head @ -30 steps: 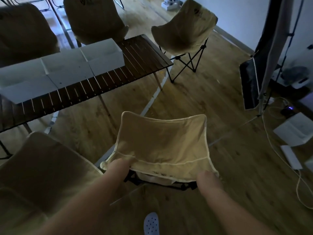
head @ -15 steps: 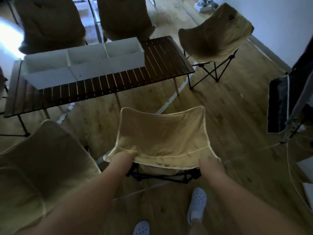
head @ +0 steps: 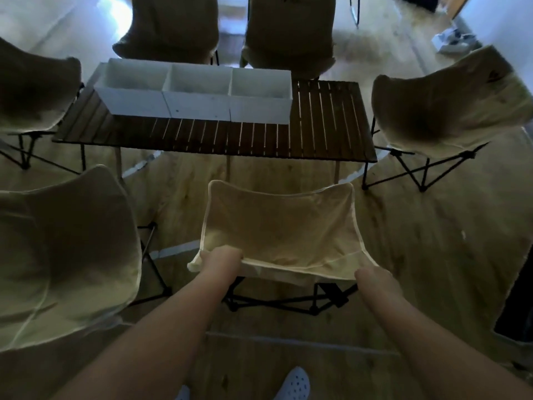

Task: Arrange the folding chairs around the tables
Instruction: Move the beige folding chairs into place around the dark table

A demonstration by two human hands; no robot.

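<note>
A: Both hands on the top back edge of the tan folding chair (head: 281, 229). Left hand (head: 220, 259) closed over the left corner of the fabric, fingers curled under and out of sight. Right hand (head: 372, 277) at the right corner, seemingly gripping too, though hard to tell how the fingers sit (blurred, and hidden by the cloth).

B: And the chair itself?

A: On the wooden floor (head: 432, 255), on the near long side of the slatted table (head: 323, 122), seat facing it, a gap of floor between. Black frame (head: 288, 301) visible under the back edge, just ahead of a white perforated shoe (head: 295, 383).

B: Rest of the ring?

A: One chair at near left (head: 66, 255), just beside the held one. One at the left end (head: 31, 88), one at the right end (head: 450, 99), two on the far side (head: 173, 24) and (head: 288, 27). Three white open boxes (head: 196, 90) in a row on the tabletop. Looks close to finished, judging by the layout.

B: Risks from here?

A: Gripping only cloth, not frame, so a hard push could slip the fabric off its corners or tip the chair forward. Pushed too far, front edge into the table's legs, possibly jolting the boxes. Drift leftward, and the frames of the two near chairs could tangle (legs splay wide). Feet close behind the frame too, so a trip on stepping in seems possible.
</note>
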